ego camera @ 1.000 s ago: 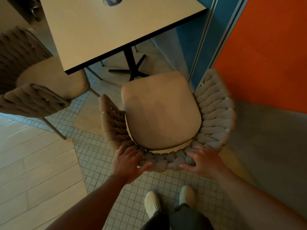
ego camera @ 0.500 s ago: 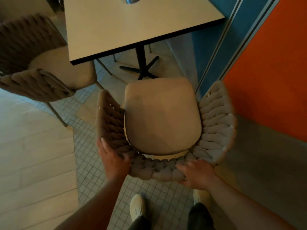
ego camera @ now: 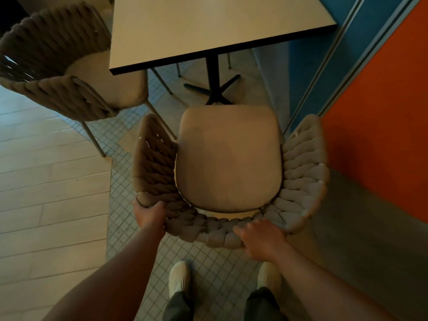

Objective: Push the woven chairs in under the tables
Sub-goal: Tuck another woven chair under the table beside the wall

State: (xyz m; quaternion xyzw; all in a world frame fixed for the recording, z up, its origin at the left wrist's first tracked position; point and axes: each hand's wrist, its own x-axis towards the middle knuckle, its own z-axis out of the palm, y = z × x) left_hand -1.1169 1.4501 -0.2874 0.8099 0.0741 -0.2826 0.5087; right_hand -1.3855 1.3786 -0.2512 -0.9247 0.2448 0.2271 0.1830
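We stand behind a woven chair at the middle of the view, and we judge the push on it as barely begun. Our left hand, at 7 o'clock from the seat, is wrapped round the rear corner where the woven arm meets the back. Our right hand, at 5 o'clock, has its fingers curled over the top of the woven back rim. Both hands grip the chair and hold nothing else.

The chair is out in the open on the small-tiled floor. Its seat cushion is wholly uncovered, and the front edge lies just short of the dark pedestal foot of the bench at 12 o'clock. No part of the seat is under the bench top yet, so the whole forward slide remains. The line looks slightly off: the bench edge runs at a slant to the chair, so we expect a small turn will be needed as it goes in.

A second woven chair sits at 10 o'clock, with its cushion partly tucked under the bench's left edge. Whether that counts as fully in we cannot tell. An orange panel stands close by at 3 o'clock, near the chair's right arm.

We can read no brand, label or writing anywhere
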